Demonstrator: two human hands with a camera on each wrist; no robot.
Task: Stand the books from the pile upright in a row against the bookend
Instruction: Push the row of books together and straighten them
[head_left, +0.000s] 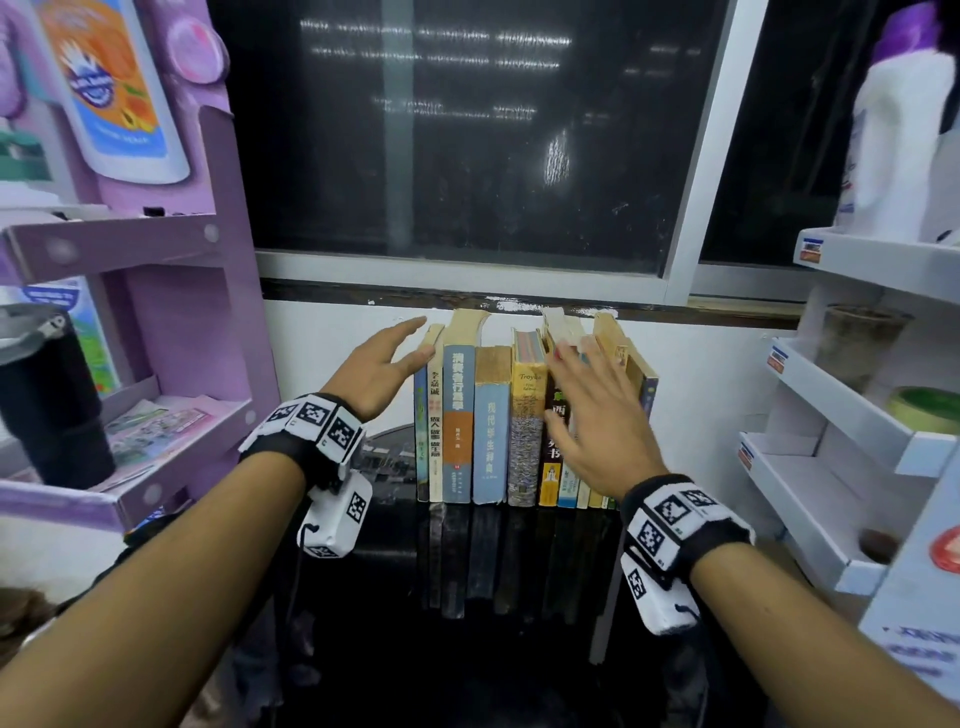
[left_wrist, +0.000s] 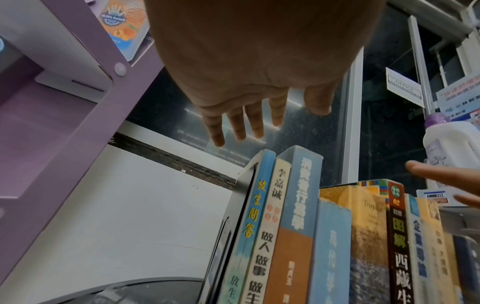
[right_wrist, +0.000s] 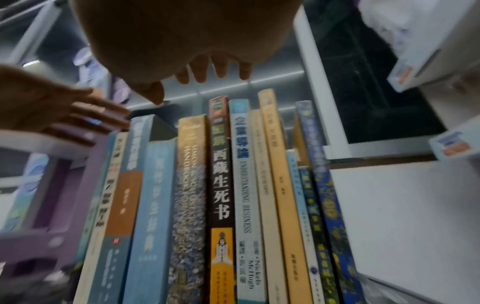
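Observation:
Several books (head_left: 491, 426) stand upright in a row, spines toward me, on a glossy black surface (head_left: 467, 649). In the left wrist view a thin dark bookend (left_wrist: 235, 205) stands flat against the leftmost blue book (left_wrist: 255, 205). My left hand (head_left: 395, 358) is open at the row's left end, its fingers (left_wrist: 233, 123) straight just above the book tops; I cannot tell whether it touches them. My right hand (head_left: 597, 415) is open and spread in front of the spines on the right, holding nothing. The right wrist view shows the spines (right_wrist: 221, 185) below its fingertips (right_wrist: 221, 70).
A purple shelf unit (head_left: 156, 249) with a black tumbler (head_left: 47, 400) stands close on the left. On the right, a white shelf unit (head_left: 857, 415) carries a white bottle (head_left: 893, 145) and a green roll (head_left: 924, 410). Behind the books are a white wall and a dark window (head_left: 467, 130).

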